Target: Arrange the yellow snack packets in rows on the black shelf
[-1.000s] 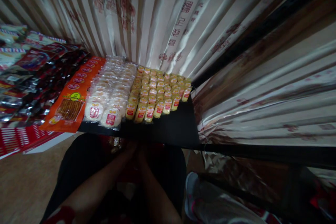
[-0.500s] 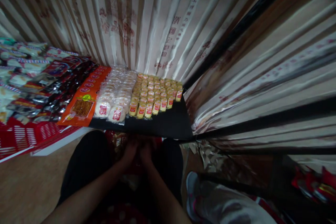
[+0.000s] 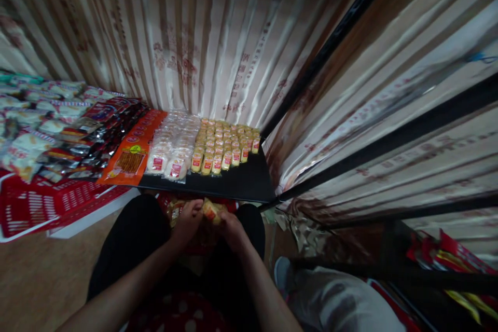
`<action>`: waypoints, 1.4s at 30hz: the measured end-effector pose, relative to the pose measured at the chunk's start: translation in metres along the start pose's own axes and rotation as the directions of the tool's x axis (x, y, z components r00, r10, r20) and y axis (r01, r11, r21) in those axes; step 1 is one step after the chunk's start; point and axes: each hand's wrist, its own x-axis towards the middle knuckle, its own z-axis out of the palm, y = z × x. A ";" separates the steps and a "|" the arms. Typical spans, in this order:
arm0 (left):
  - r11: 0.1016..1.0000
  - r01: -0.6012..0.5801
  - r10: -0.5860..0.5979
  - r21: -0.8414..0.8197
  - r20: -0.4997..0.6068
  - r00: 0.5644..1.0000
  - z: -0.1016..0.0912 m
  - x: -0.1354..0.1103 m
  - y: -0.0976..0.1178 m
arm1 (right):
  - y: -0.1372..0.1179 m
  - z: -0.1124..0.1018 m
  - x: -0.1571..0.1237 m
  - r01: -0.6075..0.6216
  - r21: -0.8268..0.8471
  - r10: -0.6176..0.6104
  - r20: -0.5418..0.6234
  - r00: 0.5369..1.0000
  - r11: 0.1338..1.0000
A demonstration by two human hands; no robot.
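Observation:
Between my knees, a small yellow snack packet with a red label is held up over a red basket. My right hand is closed on the packet's right side. My left hand has its fingers curled at the packet's left edge, pinching there. More yellow packets show in the basket beside my left hand, partly hidden by it. In front, similar yellow packets stand in rows on a black shelf.
Left of the rows lie white round cakes in clear wrap, an orange snack bag, dark packets and white bags. Another red basket is at left. Black rack bars and a person's leg are at right.
My hands have come up from low in the basket, and a yellow packet now shows between them. The view has shifted slightly to the right.

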 end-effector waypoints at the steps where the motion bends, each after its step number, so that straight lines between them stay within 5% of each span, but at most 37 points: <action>1: 0.999 -0.018 0.018 0.030 -0.025 1.000 -0.001 0.002 0.003 | -0.004 -0.003 0.000 -0.099 0.118 0.093 0.053 0.994 0.988; 4: 1.000 0.001 0.000 0.006 -0.039 0.999 0.000 0.008 0.014 | -0.016 -0.010 0.001 -0.305 0.408 0.235 0.212 0.949 0.860; 12: 0.911 0.208 -0.114 -0.357 0.268 0.957 0.017 0.021 0.042 | -0.031 -0.030 0.007 -0.325 0.507 0.169 0.329 0.929 0.799; 16: 0.940 0.129 -0.054 -0.315 0.236 0.970 0.028 0.033 0.054 | -0.026 -0.038 0.013 -0.131 0.423 0.093 0.110 0.990 0.897; 19: 0.986 -0.018 0.043 -0.166 0.150 0.988 0.038 0.042 0.063 | -0.021 -0.047 0.021 0.123 0.074 -0.109 -0.175 0.979 0.990; 23: 0.979 -0.183 0.166 0.095 0.157 0.973 0.054 0.049 0.083 | -0.021 -0.057 0.029 0.312 -0.507 -0.471 -0.220 0.854 0.803; 26: 0.946 -0.237 0.201 0.222 0.170 0.965 0.068 0.054 0.099 | -0.020 -0.063 0.035 0.311 -0.672 -0.565 -0.194 0.802 0.672; 31: 0.924 -0.286 0.245 0.253 0.181 0.952 0.098 0.075 0.116 | -0.007 -0.076 0.065 0.238 -0.704 -0.579 -0.292 0.762 0.669; 37: 0.910 -0.365 0.323 0.195 0.215 0.921 0.132 0.109 0.130 | -0.001 -0.103 0.123 0.132 -0.534 -0.438 -0.501 0.746 0.835; 42: 0.721 -0.530 0.428 0.446 0.315 0.847 0.145 0.126 0.140 | -0.011 -0.119 0.169 0.136 -0.492 -0.425 -0.542 0.725 0.860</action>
